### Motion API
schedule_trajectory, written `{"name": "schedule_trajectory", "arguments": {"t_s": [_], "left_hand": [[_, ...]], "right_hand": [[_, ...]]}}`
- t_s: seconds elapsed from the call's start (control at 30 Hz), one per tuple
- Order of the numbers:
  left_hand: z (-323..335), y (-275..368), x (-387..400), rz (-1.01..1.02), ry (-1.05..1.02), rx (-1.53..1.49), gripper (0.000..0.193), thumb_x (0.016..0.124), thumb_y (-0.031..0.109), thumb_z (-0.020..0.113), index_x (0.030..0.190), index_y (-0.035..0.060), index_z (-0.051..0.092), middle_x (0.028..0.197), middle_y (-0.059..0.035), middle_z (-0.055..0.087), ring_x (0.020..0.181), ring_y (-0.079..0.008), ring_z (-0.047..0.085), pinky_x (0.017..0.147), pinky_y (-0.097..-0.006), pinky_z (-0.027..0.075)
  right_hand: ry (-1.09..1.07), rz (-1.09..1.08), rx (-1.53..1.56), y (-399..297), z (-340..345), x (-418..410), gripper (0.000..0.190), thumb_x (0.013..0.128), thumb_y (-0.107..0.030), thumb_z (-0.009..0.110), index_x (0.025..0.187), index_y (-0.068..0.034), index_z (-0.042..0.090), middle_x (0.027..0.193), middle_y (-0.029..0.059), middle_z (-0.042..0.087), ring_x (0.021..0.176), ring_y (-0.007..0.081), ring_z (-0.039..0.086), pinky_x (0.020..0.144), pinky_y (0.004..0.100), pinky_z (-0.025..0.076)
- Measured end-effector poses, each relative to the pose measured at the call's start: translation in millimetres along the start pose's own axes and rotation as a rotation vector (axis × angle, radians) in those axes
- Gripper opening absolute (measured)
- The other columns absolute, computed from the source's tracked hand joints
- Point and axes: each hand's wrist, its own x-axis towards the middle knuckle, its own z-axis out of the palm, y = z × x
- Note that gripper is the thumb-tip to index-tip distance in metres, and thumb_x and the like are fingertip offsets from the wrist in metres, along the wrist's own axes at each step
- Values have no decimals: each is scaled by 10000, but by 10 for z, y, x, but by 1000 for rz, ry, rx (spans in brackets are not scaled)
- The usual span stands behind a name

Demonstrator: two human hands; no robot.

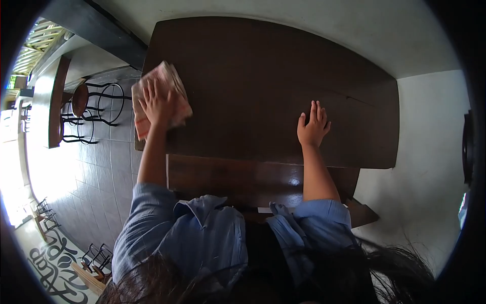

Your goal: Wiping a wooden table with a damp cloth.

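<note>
My left hand lies flat, fingers spread, on a folded pink-and-white cloth, holding it against the dark wooden tabletop. The cloth is at the table's left end, with a corner reaching over the left edge. Both hand and cloth look slightly blurred. Towards the right side of the same table, my right hand rests palm down with its fingers a little apart and nothing in it. A thin dark mark or strand shows on the surface beyond that hand.
A glossy wooden bench sits below the table's near edge. Pale walls border the far and right sides. To the left, round-seated stools with black metal legs stand by a counter on the tiled floor.
</note>
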Motion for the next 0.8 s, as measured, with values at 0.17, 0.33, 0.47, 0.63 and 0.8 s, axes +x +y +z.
{"name": "schedule_trajectory", "arguments": {"t_s": [0.17, 0.33, 0.47, 0.63, 0.8], "left_hand": [[409, 235, 1199, -99, 34, 9, 832, 911, 668, 431, 1563, 165, 312, 1645, -92, 246, 1515, -341, 203, 1195, -606, 128], [480, 1432, 1515, 44, -16, -36, 793, 932, 620, 416, 1565, 159, 295, 1619, -101, 290, 1500, -349, 214, 1177, -614, 155], [545, 2833, 945, 511, -108, -171, 776, 915, 565, 472, 1545, 135, 328, 1590, -116, 336, 1489, -322, 252, 1186, -566, 194], [566, 3289, 687, 831, -174, -257, 760, 890, 557, 532, 1523, 165, 380, 1582, -74, 361, 1477, -265, 300, 1190, -547, 219], [611, 2595, 1390, 557, -118, -177, 683, 932, 549, 483, 1518, 211, 386, 1586, -81, 356, 1472, -286, 311, 1175, -566, 243]], "right_hand": [[24, -7, 1, 1, 0, -4, 576, 1006, -398, 420, 1548, -241, 303, 1613, -36, 289, 1484, 235, 281, 1185, 621, 201], [2, 4, 12, -1, -6, -7, 584, 998, -381, 441, 1547, -234, 305, 1613, -26, 292, 1485, 244, 279, 1192, 609, 187], [-5, 0, 14, 6, -2, -4, 593, 993, -386, 444, 1548, -237, 296, 1613, -14, 287, 1483, 246, 278, 1194, 617, 178], [-6, 3, 32, 30, 12, 1, 603, 985, -373, 465, 1548, -232, 297, 1611, -11, 296, 1487, 246, 272, 1192, 619, 171], [8, -12, 53, 48, 43, 7, 608, 978, -359, 486, 1545, -228, 308, 1607, -10, 308, 1487, 248, 272, 1187, 630, 167]]}}
